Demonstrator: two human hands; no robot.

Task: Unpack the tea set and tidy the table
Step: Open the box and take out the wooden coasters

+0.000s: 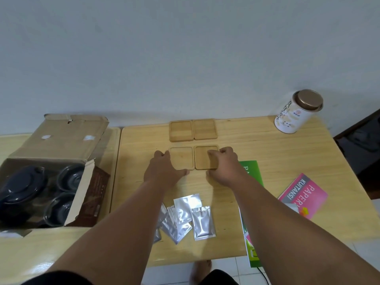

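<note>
Several square wooden coasters lie in a two-by-two grid on the light wooden table point(277, 153). My left hand point(162, 167) grips the near-left coaster point(182, 156) by its left edge, thumb at its front. My right hand point(224, 161) grips the near-right coaster point(202, 159) from the right side. The far-left coaster point(181, 130) and far-right coaster point(205, 129) lie untouched. An open cardboard box point(59, 140) at the left holds a dark teapot point(20, 188) and dark cups point(70, 177).
Several silver foil sachets point(202, 223) lie near the front edge under my arms. A white tea tin point(296, 112) with a bronze lid stands at the back right. A pink booklet point(302, 194) and a green booklet point(251, 173) lie at the right.
</note>
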